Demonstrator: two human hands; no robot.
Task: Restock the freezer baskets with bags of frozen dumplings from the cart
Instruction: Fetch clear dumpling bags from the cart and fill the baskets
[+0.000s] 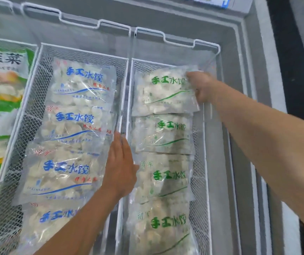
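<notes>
Left hand (120,168) flat, fingers straight and together, pointing away, forearm angled up from lower left. Right hand (201,87) curled in a grip, arm extended from the right.

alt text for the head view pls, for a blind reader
The right hand grips the farthest green-lettered dumpling bag in the right freezer basket. The left hand rests flat, fingers straight, by the divide beside the blue-lettered bags.

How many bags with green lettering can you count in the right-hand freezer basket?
4, in one overlapping row: farthest bag, gripped by the right hand; second bag; third bag, beside the left hand; nearest bag. More may lie underneath.
</notes>
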